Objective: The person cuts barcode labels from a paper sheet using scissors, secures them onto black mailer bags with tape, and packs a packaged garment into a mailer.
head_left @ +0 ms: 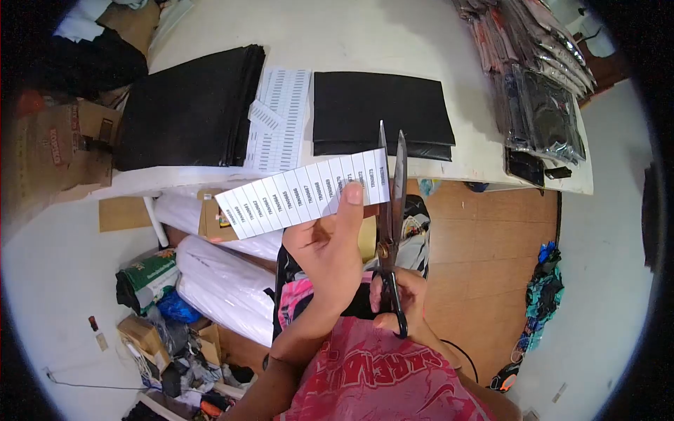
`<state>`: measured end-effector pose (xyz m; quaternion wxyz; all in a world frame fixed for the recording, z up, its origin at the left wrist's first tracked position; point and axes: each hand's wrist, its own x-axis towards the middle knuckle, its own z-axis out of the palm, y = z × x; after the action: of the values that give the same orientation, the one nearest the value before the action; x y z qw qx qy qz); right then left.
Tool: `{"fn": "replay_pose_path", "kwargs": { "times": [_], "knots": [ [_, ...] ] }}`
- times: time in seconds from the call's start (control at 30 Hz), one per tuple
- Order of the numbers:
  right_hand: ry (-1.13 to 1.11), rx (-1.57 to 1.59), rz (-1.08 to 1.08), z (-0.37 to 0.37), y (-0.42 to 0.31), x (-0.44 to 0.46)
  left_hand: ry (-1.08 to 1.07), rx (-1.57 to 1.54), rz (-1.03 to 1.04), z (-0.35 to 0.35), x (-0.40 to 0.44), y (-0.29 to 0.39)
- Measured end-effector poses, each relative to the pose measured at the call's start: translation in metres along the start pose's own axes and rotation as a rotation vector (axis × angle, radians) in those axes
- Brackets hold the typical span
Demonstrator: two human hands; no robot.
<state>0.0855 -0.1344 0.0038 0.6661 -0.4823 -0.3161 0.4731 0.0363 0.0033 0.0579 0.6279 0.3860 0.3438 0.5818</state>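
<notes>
A long white strip of printed labels [281,200], ruled into narrow sections with codes, is pinched in my left hand [333,249], the thumb pressed on its right part. My right hand [404,298] grips a pair of scissors [386,249] by the black handles. The scissor blades point up and stand slightly apart, with the strip's right end at the left blade. Beyond the blades, a folded black fabric stack [382,109] lies on the white table [337,35]. Left of it are printed label sheets [284,116] with a small cut piece on top.
A larger black stack [193,109] lies at the table's left, by a cardboard box [60,151]. Plastic-wrapped packages [540,116] pile up at the right, near a dark phone-like object [524,166]. White wrapped rolls [225,284] and assorted clutter [186,358] sit below on the left.
</notes>
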Motion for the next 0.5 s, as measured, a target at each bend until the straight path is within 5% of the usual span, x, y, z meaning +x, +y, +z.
{"fn": "replay_pose_path", "kwargs": {
  "times": [0.5],
  "knots": [
    [0.023, -0.067, -0.005, 0.006, -0.006, 0.001, 0.066, 0.050, 0.013, 0.005, 0.002, 0.011]
  ]
}}
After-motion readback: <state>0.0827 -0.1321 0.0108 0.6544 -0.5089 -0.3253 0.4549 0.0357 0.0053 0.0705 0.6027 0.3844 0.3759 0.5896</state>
